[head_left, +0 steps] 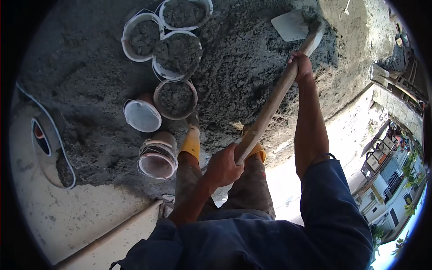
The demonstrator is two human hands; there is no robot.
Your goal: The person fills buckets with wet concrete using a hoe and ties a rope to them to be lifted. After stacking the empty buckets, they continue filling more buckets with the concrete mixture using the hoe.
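A hoe with a long wooden handle (272, 101) slants up and right across my view. Its pale, flat metal blade (289, 26) is at the far end, over wet grey concrete (243, 58) spread on the ground. My left hand (225, 165) is wrapped around the handle's near end, in front of my legs. Further up, close to the blade, my right hand (302, 66) grips the same handle with the arm stretched out. Left of the concrete heap stand several buckets full of concrete, among them one bucket (195, 96) beside my boot.
An empty-looking bucket (143, 116) and stacked buckets (158, 163) lie on the left. My yellow boots (191, 143) stand at the heap's near edge. A pale hose (56, 128) curves by a dark-mouthed container (41, 138) at far left. Buildings and a parked vehicle (377, 153) appear right.
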